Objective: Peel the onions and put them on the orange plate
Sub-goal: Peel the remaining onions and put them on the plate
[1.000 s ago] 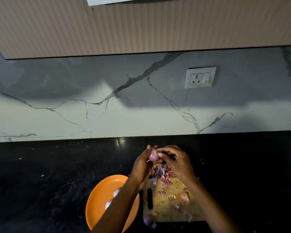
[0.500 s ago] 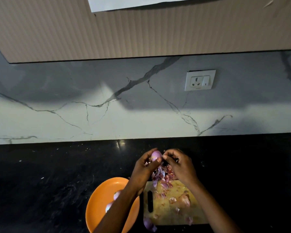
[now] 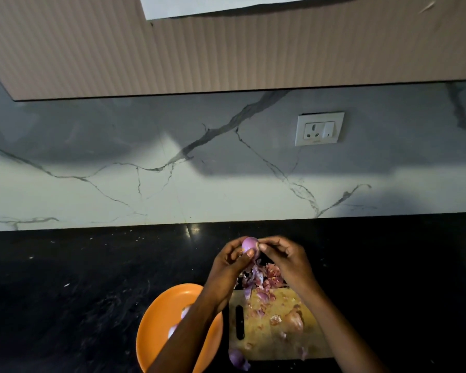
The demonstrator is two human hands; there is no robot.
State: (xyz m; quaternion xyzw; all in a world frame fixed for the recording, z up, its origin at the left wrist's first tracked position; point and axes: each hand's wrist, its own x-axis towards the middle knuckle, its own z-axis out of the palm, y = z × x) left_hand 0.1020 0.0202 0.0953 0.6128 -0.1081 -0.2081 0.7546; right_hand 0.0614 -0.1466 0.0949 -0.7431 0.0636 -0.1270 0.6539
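Observation:
My left hand (image 3: 230,261) grips a small purple onion (image 3: 249,244) above the far end of the wooden cutting board (image 3: 269,343). My right hand (image 3: 285,258) pinches at the onion's right side with fingertips. Loose purple skins (image 3: 261,281) hang from the onion and lie heaped under it. The orange plate (image 3: 159,319) sits left of the board, partly hidden by my left forearm, with pale peeled onions (image 3: 184,312) showing beside the arm. A brown unpeeled onion (image 3: 293,321) rests on the board, and another purple onion (image 3: 237,358) lies at the board's near left corner.
The black countertop (image 3: 78,278) stretches left and right of the board and plate. A marble backsplash with a white power socket (image 3: 319,128) rises behind. A ribbed beige cabinet (image 3: 226,49) hangs overhead.
Both hands have risen a little and turned the onion, with more bare purple surface showing at the top. The camera tilted slightly down.

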